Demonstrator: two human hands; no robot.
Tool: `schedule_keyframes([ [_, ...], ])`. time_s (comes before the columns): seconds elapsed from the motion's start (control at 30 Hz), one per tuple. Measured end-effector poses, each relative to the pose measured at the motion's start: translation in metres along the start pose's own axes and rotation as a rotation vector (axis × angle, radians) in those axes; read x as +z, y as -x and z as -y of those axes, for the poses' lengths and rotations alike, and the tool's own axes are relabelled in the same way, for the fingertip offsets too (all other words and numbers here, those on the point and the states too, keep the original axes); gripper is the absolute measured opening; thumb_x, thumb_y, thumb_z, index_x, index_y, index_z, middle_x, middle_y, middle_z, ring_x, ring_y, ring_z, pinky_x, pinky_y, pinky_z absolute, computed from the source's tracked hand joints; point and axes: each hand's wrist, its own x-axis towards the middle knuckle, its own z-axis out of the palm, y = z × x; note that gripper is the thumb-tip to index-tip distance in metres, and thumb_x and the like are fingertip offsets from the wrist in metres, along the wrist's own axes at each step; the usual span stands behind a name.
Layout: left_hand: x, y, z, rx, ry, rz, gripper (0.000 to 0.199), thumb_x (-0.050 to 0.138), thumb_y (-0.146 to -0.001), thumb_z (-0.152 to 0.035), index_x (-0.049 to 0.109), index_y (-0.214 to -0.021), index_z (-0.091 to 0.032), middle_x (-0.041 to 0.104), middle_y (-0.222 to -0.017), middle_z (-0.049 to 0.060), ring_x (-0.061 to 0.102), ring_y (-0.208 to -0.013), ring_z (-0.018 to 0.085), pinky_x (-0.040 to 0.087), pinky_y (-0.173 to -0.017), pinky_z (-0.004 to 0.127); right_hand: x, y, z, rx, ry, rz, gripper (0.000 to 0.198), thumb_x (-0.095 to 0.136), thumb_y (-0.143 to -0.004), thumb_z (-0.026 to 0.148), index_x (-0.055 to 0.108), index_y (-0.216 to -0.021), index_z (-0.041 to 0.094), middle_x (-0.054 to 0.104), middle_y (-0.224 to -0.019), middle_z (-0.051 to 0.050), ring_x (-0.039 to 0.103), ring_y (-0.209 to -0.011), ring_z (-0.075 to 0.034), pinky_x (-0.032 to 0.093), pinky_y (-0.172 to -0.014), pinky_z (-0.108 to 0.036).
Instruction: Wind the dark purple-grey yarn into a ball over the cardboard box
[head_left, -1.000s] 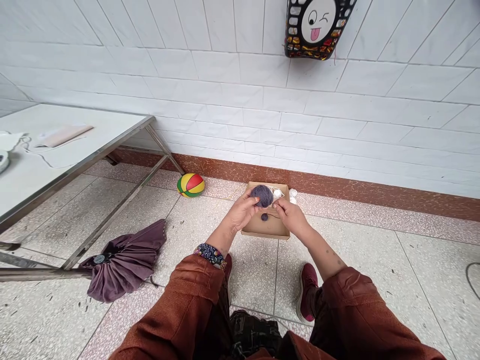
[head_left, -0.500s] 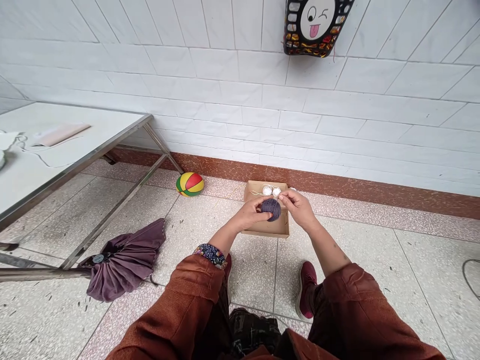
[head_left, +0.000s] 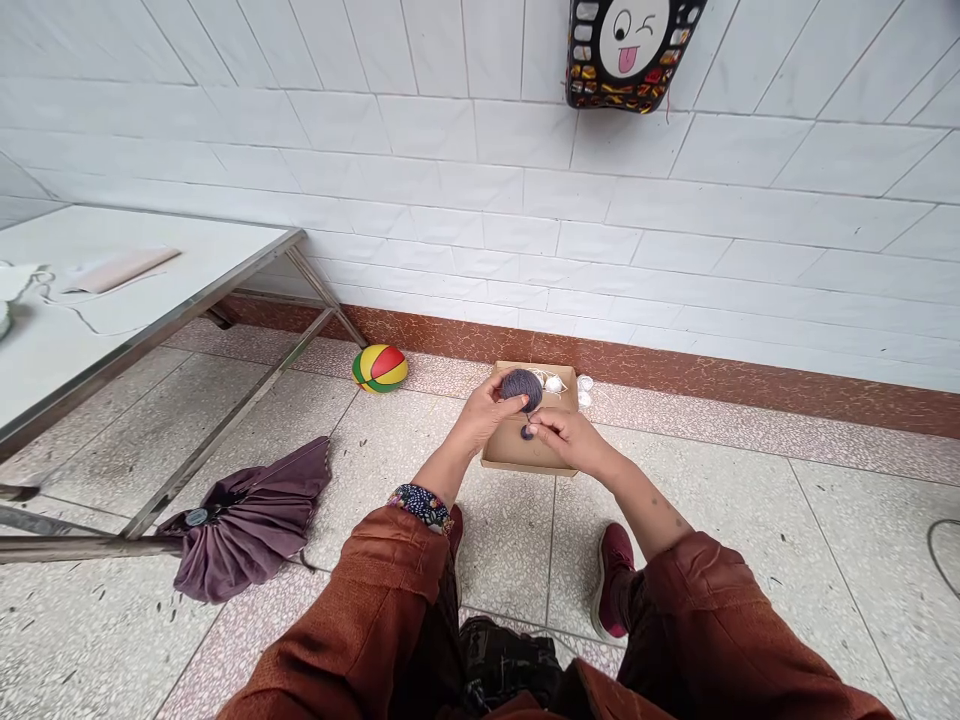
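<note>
Since the frame half a second ago, the right hand has swung from the upper right of the large, round, purple-grey ball of yarn to just below it, and the ball itself has shifted a little up and to the left. It sits in the left hand, above an open, shallow, brown cardboard box, with the fingers wrapped around it and the thumb across its front. Below it the right thumb and forefinger press together, apparently pinching a thin dark strand of yarn that runs down from the ball; its exact path past the fingertips is too small to follow

Down in the box, just beside those fingertips, lies a small, dark purple ball of yarn, partly covered by them. Judging by the sizes, the winding looks well along: most of the dark yarn seems to be on the held ball, and the small one appears to be what is left to wind

Farther back in the box is a small, white ball of yarn, seemingly untouched, with more white balls just outside its right edge. Well apart, to the left, a red, yellow and green ball rests on the floor
</note>
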Motion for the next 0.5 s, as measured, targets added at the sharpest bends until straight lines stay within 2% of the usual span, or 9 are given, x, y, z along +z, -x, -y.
schedule_keyframes([
  [0.1,-0.004,0.001,0.005,0.022,-0.257,-0.033,0.061,0.081,-0.064,-0.025,0.067,-0.124,-0.021,0.064,-0.122,0.009,0.061,-0.112,0.026,0.048,-0.099,0.042,-0.009,0.002,0.014,-0.068,-0.033,-0.015,0.02,0.053,-0.098,0.034,0.067,-0.089,0.023,0.069,-0.086,-0.003,0.062,-0.078,-0.018,0.048,-0.077,-0.031],
  [0.17,-0.004,0.003,0.008,0.017,-0.367,0.023,0.064,0.081,-0.062,-0.024,0.067,-0.125,-0.021,0.06,-0.126,0.01,0.061,-0.111,0.027,0.051,-0.094,0.04,-0.017,0.001,0.016,-0.074,-0.025,-0.108,0.019,0.054,-0.098,0.033,0.066,-0.087,0.022,0.067,-0.083,-0.003,0.061,-0.078,-0.018,0.047,-0.077,-0.031],
  [0.23,-0.001,0.006,0.01,0.004,-0.398,0.133,0.065,0.08,-0.064,-0.024,0.066,-0.128,-0.021,0.058,-0.13,0.011,0.059,-0.114,0.028,0.051,-0.093,0.04,-0.024,-0.001,0.011,-0.07,0.003,-0.212,0.019,0.054,-0.097,0.033,0.065,-0.085,0.022,0.066,-0.083,-0.003,0.06,-0.079,-0.019,0.047,-0.078,-0.031],
  [0.4,0.009,0.013,0.007,-0.072,-0.158,0.416,0.063,0.077,-0.075,-0.026,0.062,-0.135,-0.026,0.059,-0.138,0.009,0.055,-0.124,0.027,0.044,-0.105,0.042,-0.03,-0.005,-0.015,0.035,0.042,-0.352,0.022,0.056,-0.095,0.035,0.064,-0.08,0.022,0.063,-0.078,-0.003,0.059,-0.079,-0.02,0.045,-0.074,-0.031],
  [0.5,0.013,0.017,0.001,-0.178,0.067,0.467,0.073,0.077,-0.078,-0.031,0.05,-0.146,-0.033,0.052,-0.146,0.01,0.061,-0.115,0.025,0.052,-0.093,0.04,-0.025,-0.006,-0.025,0.113,0.029,-0.384,0.025,0.056,-0.094,0.038,0.063,-0.077,0.021,0.062,-0.076,-0.002,0.058,-0.075,-0.019,0.043,-0.07,-0.03],
])
